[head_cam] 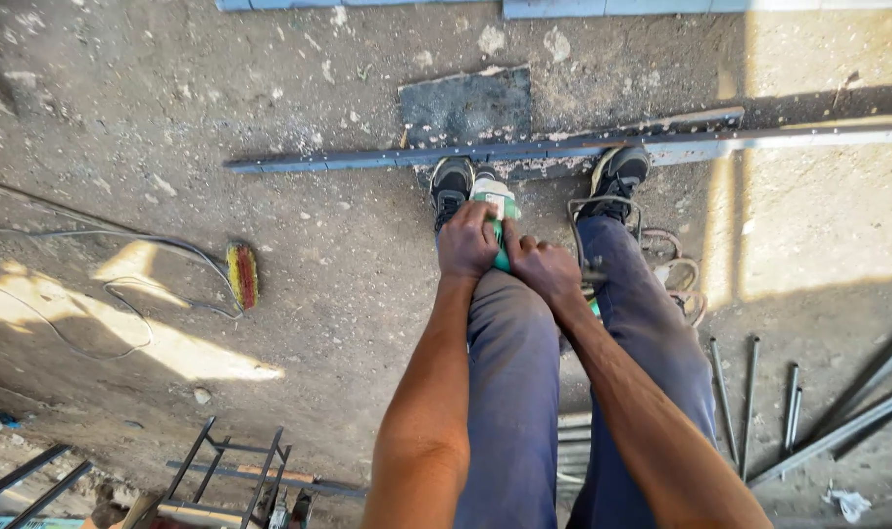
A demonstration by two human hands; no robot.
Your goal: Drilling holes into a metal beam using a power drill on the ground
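Forearms, two, bare, nearest the lens; we follow them down over grey-blue trouser legs to the hands.

Left hand (467, 242): fingers curled shut around the front body of a green and white power tool (497, 208), knuckles toward us. Right hand (544, 269): fingers wrapped closed around the rear of the same tool, just behind and beside the left hand.

Power tool: sits under and between the two sets of fingers, its white and green head poking out beyond the left fingertips, toward the shoes. We see a green casing with a pale front section; a further strip of green shows below the right wrist.

Hidden or unclear: most of the tool's body is covered by both hands, and its working end is blocked by the left hand, so we cannot tell what fitting it carries or whether it touches the metal. A dark cord (602, 220) loops just beyond the right fingers; where it joins the tool is not visible.

Long metal bar (485, 152): lies across the concrete floor (318, 294) past the fingertips, under the toes of both dark shoes (452, 188).

Steel rods (749, 402): well to the right of the right hand.

Brush (242, 274) and thin cables: well to the left of the left hand.

Metal frame (230, 470): cut off at the bottom edge.
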